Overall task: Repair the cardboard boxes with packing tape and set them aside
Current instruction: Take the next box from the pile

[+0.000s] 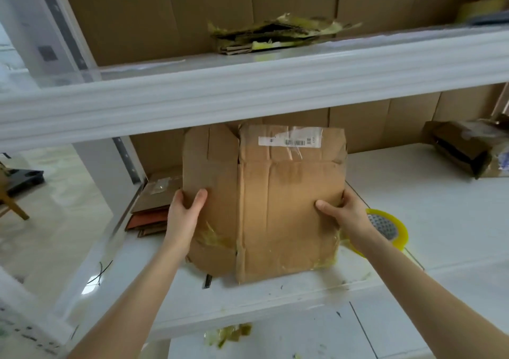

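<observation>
While at box [289,207] edges, both hands [186,212]

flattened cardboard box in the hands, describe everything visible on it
The flattened brown cardboard box is creased, with a white barcode label under clear tape near its top and yellowish tape scraps low down. It stands on edge on the white shelf. The left hand grips its left flap, the right hand its right edge.

One wide-angle camera rides on the person's head, facing forward and down into a white shelving unit [129,163] at close range. The upper shelf [248,91] crosses the view's top half, the lower shelf [413,199] fills the middle, and the floor [60,221] shows at left. The left hand [187,207] and right hand [343,211] reach in from the bottom edge to the central cardboard box [289,215].
</observation>
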